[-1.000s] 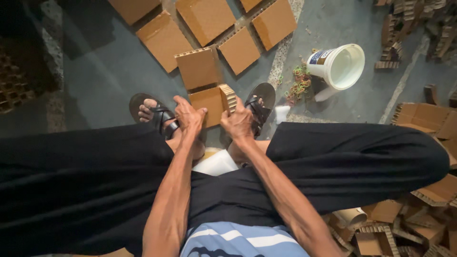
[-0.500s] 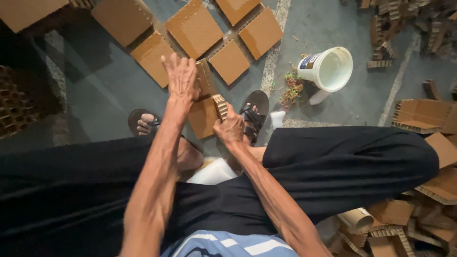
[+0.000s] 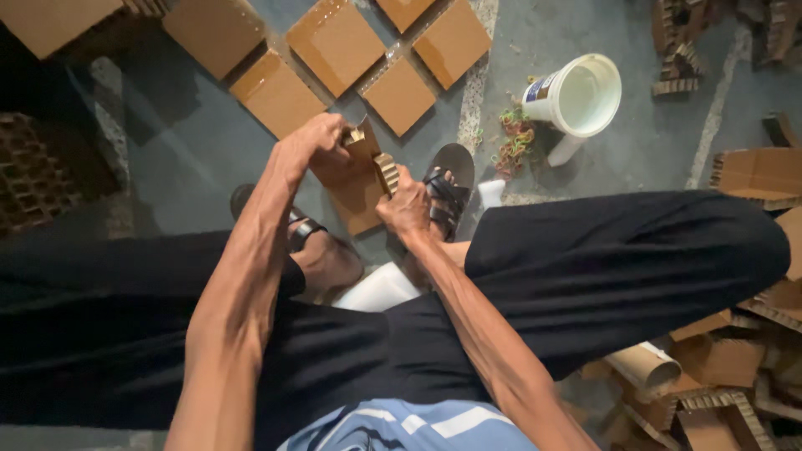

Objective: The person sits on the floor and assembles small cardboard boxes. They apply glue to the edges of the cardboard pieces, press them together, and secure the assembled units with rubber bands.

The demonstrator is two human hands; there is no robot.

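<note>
I sit with my knees apart over a grey floor. My left hand (image 3: 311, 146) reaches forward and grips the far top edge of a brown cardboard piece (image 3: 351, 188) that lies between my sandalled feet. My right hand (image 3: 407, 205) holds the piece's right side, where a folded corrugated strip (image 3: 386, 171) stands up along the edge. Both hands are closed on the same cardboard piece.
Several flat cardboard squares (image 3: 334, 42) lie in rows on the floor ahead. A white plastic bucket (image 3: 582, 92) lies tipped at the right, with coloured rubber bands (image 3: 514, 142) beside it. Cardboard scraps and a tube (image 3: 643, 367) pile at lower right; a honeycomb stack (image 3: 42, 175) stands left.
My left hand stretched out toward the flat squares, then came back to the top edge of the cardboard piece. My right hand stayed on the piece's right side.
</note>
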